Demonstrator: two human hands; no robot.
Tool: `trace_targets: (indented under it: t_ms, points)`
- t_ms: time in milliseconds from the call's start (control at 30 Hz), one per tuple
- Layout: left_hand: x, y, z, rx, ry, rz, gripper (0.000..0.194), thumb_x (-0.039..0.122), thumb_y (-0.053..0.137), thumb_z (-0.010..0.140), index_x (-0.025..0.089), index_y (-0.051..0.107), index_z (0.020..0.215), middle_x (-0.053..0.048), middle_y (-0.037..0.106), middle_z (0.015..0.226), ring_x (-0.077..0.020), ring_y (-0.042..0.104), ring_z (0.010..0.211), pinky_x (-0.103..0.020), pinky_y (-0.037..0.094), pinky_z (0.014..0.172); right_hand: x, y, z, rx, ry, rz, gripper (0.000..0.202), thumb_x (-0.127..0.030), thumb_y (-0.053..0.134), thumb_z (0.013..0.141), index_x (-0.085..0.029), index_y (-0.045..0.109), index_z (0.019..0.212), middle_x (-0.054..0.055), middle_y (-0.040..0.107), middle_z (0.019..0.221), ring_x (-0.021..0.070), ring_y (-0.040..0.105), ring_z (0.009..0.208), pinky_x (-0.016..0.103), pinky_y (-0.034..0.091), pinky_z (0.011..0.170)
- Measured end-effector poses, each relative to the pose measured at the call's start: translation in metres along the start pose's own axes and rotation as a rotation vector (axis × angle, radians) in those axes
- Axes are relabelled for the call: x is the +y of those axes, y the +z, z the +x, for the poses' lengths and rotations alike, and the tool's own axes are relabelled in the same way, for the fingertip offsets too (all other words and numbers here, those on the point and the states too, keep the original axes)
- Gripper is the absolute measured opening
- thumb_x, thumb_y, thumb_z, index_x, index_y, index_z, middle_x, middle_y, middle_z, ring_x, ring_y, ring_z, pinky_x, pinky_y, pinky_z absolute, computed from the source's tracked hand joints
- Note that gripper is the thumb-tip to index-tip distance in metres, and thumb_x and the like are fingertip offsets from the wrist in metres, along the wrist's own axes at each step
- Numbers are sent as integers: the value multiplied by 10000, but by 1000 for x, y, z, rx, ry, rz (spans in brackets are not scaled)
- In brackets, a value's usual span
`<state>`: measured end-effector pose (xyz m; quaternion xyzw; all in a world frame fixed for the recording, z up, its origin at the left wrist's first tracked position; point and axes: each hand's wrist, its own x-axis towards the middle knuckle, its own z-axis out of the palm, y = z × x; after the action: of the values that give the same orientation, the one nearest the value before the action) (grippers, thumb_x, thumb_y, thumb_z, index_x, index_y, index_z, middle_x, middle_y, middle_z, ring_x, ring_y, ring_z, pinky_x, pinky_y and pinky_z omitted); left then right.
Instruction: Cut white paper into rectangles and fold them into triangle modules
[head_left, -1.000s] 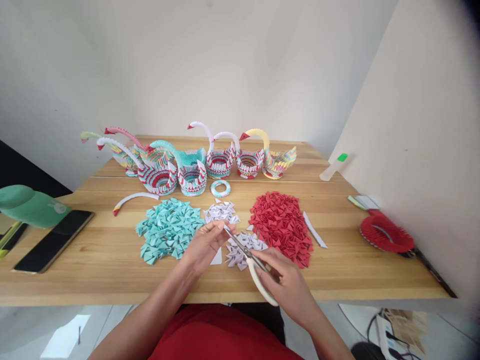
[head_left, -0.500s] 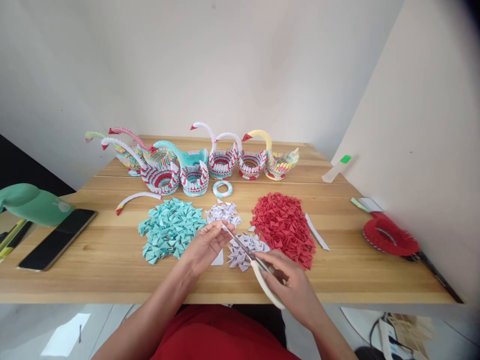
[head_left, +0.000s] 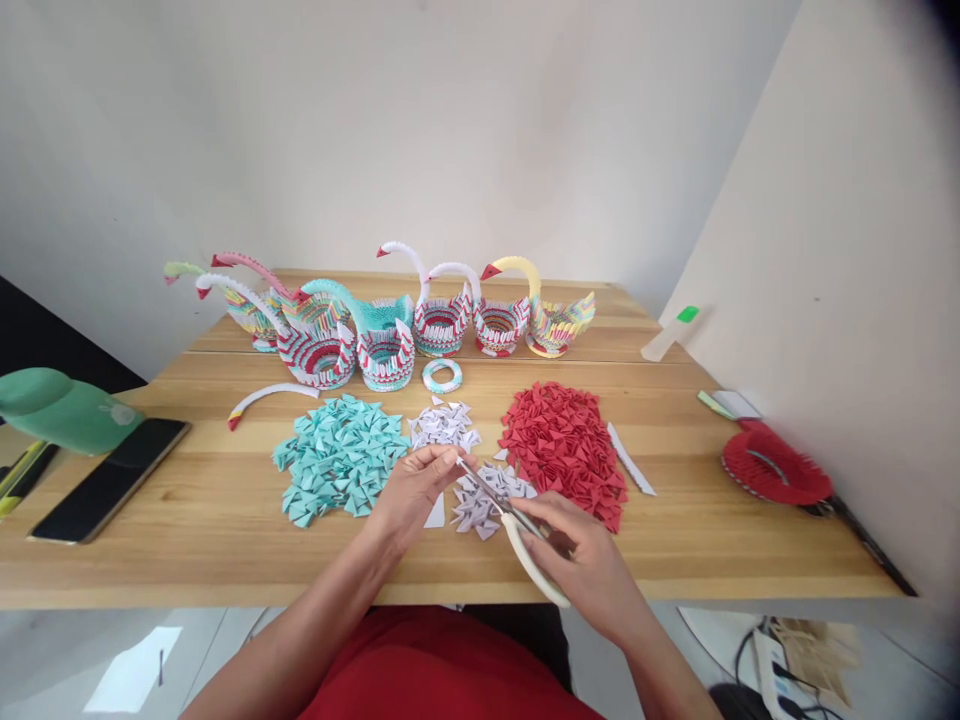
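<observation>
My left hand (head_left: pixel 415 487) is closed in a pinch on a small white paper piece (head_left: pixel 459 460), mostly hidden by the fingertips. In my right hand (head_left: pixel 581 555) I hold scissors (head_left: pixel 534 566) with cream-white handles; their slim metal tips point up and left to the paper piece at my left fingers. Whether the tips touch it I cannot tell. Beneath the blades lies a pile of folded white paper triangles (head_left: pixel 480 512), with a second white pile (head_left: pixel 448 425) behind. A teal triangle pile (head_left: pixel 341 455) is to the left, a red triangle pile (head_left: pixel 559 435) to the right.
Several folded-paper swans (head_left: pixel 319 362) stand at the back. Before them lie a teal-and-white paper ring (head_left: pixel 442 376) and a loose white neck (head_left: pixel 274 392). A phone (head_left: pixel 112 480) and green bottle (head_left: pixel 67 412) are left; a red round paper piece (head_left: pixel 776 468) is right.
My left fingertips have shifted slightly right and cover more of the small white paper piece. My right hand and the scissors stay almost in place. The whole view has moved a little.
</observation>
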<state>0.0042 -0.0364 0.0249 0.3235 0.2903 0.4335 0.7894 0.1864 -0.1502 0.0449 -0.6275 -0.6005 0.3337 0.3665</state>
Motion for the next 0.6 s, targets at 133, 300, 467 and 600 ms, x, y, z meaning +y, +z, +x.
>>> trace_targets:
  t_ms: [133, 300, 467, 600]
  points:
    - [14, -8, 6, 36, 89, -107, 160, 258, 801, 719, 136, 708, 762, -43, 737, 819, -190, 679, 871, -367, 451, 973, 4, -16, -2, 1, 19, 21, 299, -343, 600, 837, -266, 694, 1110, 55, 689, 1045, 197, 665, 876, 261, 544, 687]
    - [28, -23, 9, -18, 41, -169, 173, 263, 798, 728, 130, 694, 768, -70, 722, 942, -206, 661, 951, -356, 459, 972, 58, -78, -9, 340, 236, -131, 506, -536, 583, 796, -241, 631, 1204, 96, 705, 1089, 259, 689, 915, 322, 563, 729]
    - [31, -28, 9, 13, 77, -152, 189, 271, 807, 715, 137, 694, 787, 0, 644, 729, -111, 599, 677, -280, 496, 766, 128, -135, -9, 637, 240, -659, 608, -629, 429, 784, -210, 606, 1187, 138, 677, 1084, 355, 633, 1009, 495, 490, 861]
    - [33, -27, 7, 12, 75, -114, 228, 302, 812, 703, 138, 710, 825, 28, 567, 600, -87, 523, 588, -260, 465, 719, 170, -153, -13, 597, 240, -928, 599, -573, 342, 833, -160, 603, 1179, 193, 668, 1039, 379, 630, 924, 489, 502, 756]
